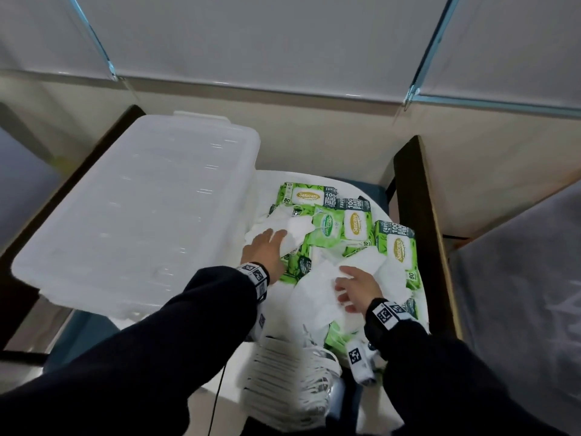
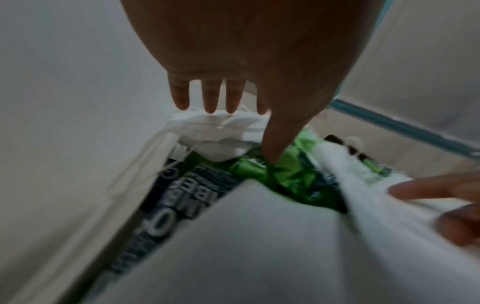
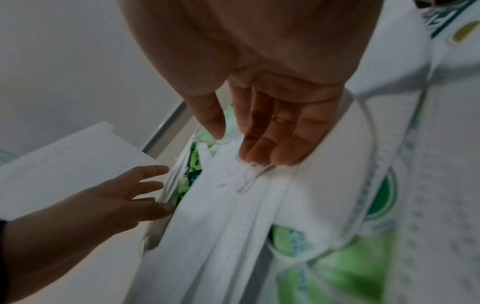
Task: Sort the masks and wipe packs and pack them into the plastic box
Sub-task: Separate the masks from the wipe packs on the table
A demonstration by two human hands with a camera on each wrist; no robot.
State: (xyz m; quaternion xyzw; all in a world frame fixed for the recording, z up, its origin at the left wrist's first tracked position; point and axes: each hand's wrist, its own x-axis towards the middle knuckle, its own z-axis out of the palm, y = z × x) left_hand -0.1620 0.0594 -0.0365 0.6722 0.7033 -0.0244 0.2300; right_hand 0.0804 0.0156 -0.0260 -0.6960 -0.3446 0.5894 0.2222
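Under both hands lies a mixed heap of white face masks (image 1: 314,297) and green Sanicare wipe packs (image 1: 355,226), spread over a white table (image 1: 418,297). The left hand (image 1: 264,247) hovers with fingers straight and spread, released and holding nothing; its fingertips (image 2: 210,102) reach just short of a crumpled mask (image 2: 221,131), and its thumb points down towards a green pack. The right hand (image 1: 355,286) rests its straight fingers on a flat mask (image 3: 233,205), pressing rather than grasping, with an ear loop (image 3: 249,176) trailing out from just below the fingertips. Beyond the left hand's little finger, touching the heap's edge, stands the translucent plastic box (image 1: 135,209) with its lid on. Nearer the wrists sits an already gathered stack of masks (image 1: 283,372), its loops hanging loose. Sorting looks part done and packing not begun. The likely trouble is the loops: lifting one mask could drag neighbours tangled with it, or tip a wipe pack off the table's right edge. The closed lid would also block any deposit until it is opened.
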